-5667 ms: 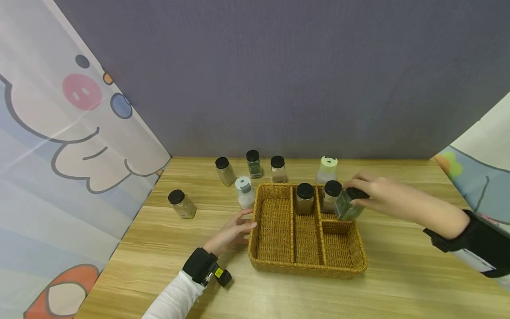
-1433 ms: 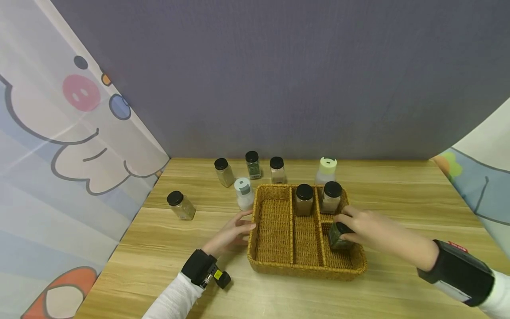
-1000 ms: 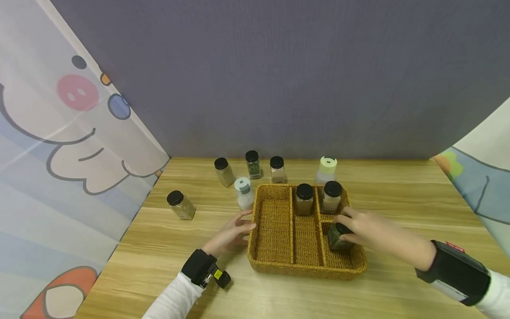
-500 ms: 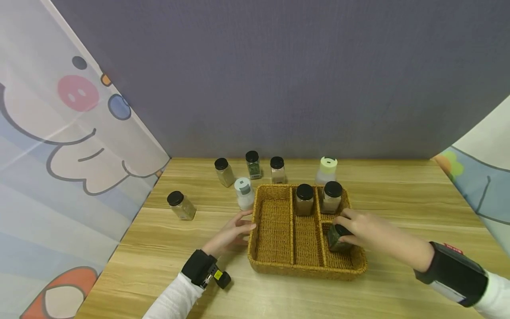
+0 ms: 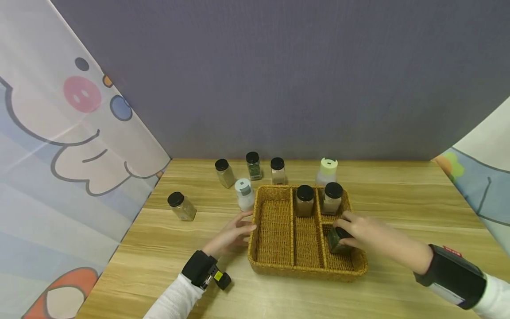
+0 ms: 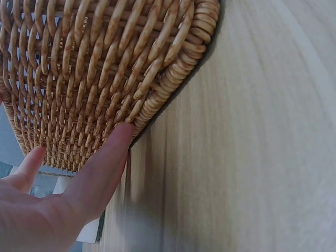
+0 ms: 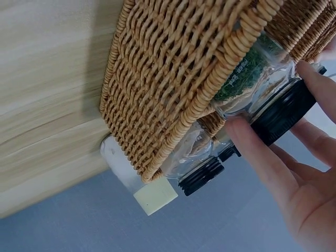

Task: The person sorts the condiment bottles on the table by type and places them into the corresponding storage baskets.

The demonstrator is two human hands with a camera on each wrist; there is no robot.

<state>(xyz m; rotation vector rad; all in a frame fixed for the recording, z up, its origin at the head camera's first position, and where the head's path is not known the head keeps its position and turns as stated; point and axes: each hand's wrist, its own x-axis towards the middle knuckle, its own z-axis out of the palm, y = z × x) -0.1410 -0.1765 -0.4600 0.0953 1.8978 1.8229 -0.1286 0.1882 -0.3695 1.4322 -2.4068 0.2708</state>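
Observation:
A wicker basket (image 5: 307,271) divided into compartments stands on the table. At its left wall, my left hand (image 5: 229,235) rests with relaxed fingers; the left wrist view shows fingertips against the weave (image 6: 89,79). My right hand (image 5: 362,230) grips a glass jar (image 5: 334,243) by its black lid, thumb and fingers around it. The jar sits inside the front right compartment, slightly tilted. Green dried herb shows through its glass in the right wrist view. Behind it, a black-lidded jar (image 5: 332,204) occupies the back right compartment. Another, with brownish contents (image 5: 304,207), stands in the middle one.
Left of the basket is a black-lidded jar (image 5: 183,209). A white-capped bottle (image 5: 245,199) stands by the basket's back left corner. Further back are several jars, including one with green herb (image 5: 254,170), and a pale-yellow-capped bottle (image 5: 327,170). A grey partition (image 5: 303,88) rises behind.
The right hand has carried the herb jar from over the basket's back right edge forward and down into the front right compartment, with slight shifts since. The left hand stays put.

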